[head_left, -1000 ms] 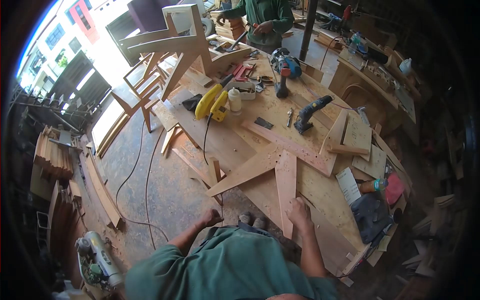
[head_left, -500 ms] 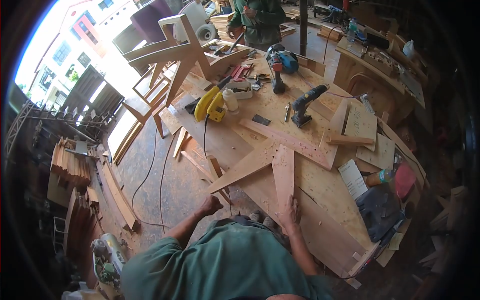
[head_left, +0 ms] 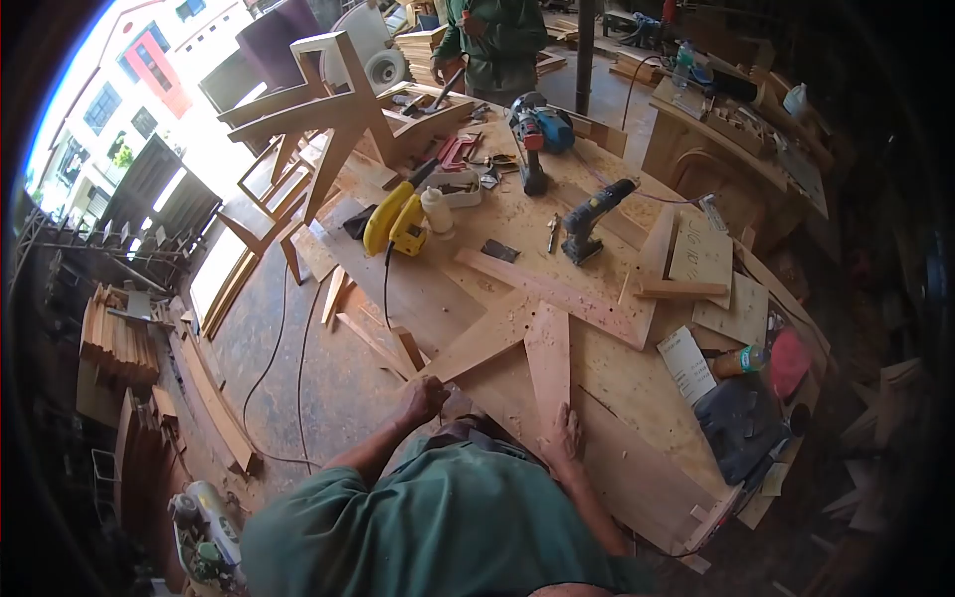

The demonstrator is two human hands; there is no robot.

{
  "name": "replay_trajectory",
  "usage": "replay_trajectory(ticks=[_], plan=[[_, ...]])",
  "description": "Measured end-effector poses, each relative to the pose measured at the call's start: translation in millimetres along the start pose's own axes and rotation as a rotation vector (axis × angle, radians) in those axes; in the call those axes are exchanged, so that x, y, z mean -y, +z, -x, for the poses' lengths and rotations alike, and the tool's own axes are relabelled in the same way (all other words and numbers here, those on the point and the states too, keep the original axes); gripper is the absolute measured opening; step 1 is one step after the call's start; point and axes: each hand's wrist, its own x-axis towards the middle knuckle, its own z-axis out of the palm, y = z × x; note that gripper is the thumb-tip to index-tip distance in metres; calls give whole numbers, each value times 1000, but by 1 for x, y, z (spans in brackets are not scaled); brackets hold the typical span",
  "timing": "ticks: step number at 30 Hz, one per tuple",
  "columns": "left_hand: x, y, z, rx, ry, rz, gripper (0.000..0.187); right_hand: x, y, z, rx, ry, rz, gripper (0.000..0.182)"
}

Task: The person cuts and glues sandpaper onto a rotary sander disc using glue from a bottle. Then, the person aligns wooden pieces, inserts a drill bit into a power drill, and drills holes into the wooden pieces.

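Note:
A wooden frame of angled, tapered pieces lies on the workbench, with small dark holes near its joint. My right hand is at the near end of one tapered piece and holds it there. My left hand is closed in a fist beside the tip of the left-hand piece. Whatever its fingers hold, if anything, is hidden. Farther up the bench are a black cordless drill, a loose drill bit and a yellow blower.
A wooden chair frame stands at the far left of the bench. Behind the bench is a person in a green top. A white glue bottle, another power tool and an orange-brown bottle rest on it. Cords cross the floor.
My left hand has moved up to the tip of the left-hand piece. My right hand stays on the other tapered piece. The whole view has shifted slightly.

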Motion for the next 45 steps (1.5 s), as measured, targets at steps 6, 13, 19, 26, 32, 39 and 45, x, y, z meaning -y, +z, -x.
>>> replay_trajectory(ticks=[6, 13, 19, 26, 32, 39, 45], plan=[[-15, -17, -48, 34, 319, -278, 47, 33, -24, -20, -23, 30, 162, 95], [16, -18, -84, 216, 210, -335, 93, 61, -8, -90, 28, -75, 297, 104], [39, -14, -99, 237, 153, -200, 84, 89, -25, -127, 105, -32, 382, 104], [32, -24, -107, 357, 93, -107, 69, 106, -42, -173, 115, 18, 369, 106], [23, -31, -110, 385, 108, -124, 66, 110, -50, -217, 110, 50, 360, 106], [21, -31, -108, 399, 129, -77, 73, 114, -62, -246, 111, 75, 339, 105], [8, -34, -108, 385, 112, -130, 80, 112, -60, -255, 94, 77, 320, 108]])
